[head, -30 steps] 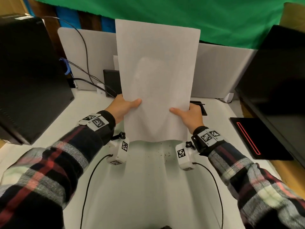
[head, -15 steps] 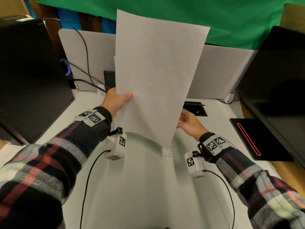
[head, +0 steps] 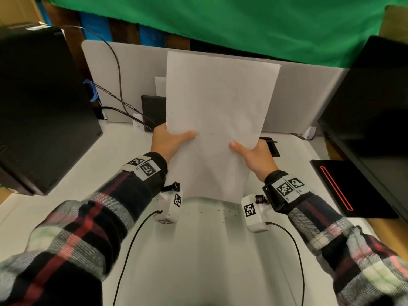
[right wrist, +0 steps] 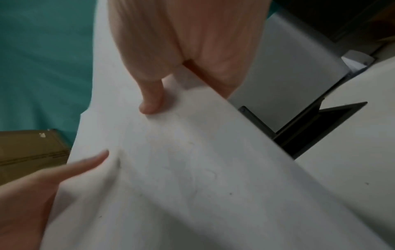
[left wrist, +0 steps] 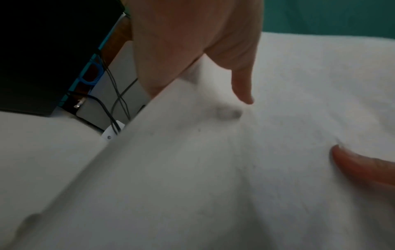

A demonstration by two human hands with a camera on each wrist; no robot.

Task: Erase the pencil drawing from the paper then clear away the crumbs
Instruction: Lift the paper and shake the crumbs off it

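Note:
A white sheet of paper (head: 217, 111) stands nearly upright above the white desk (head: 198, 250), its lower edge just over the desktop. My left hand (head: 170, 141) pinches its left edge, thumb on the front, fingers behind. My right hand (head: 251, 152) pinches the right edge the same way. Faint grey pencil traces show on the paper (right wrist: 192, 169) in the right wrist view, and the sheet (left wrist: 213, 169) fills the left wrist view. Dark eraser crumbs (head: 225, 210) lie scattered on the desk just below the sheet.
A black box (head: 39, 107) stands at the left and a black monitor (head: 375, 107) at the right, with a black pad with a red line (head: 348, 188) beside it. A grey divider panel (head: 298, 96), cables (head: 119, 85) and a black cable hatch (head: 270, 146) lie behind the paper.
Half a second ago only my left hand held the tilted, raised sheet. Now my right hand has taken its right edge again, and the sheet is lower and squared up.

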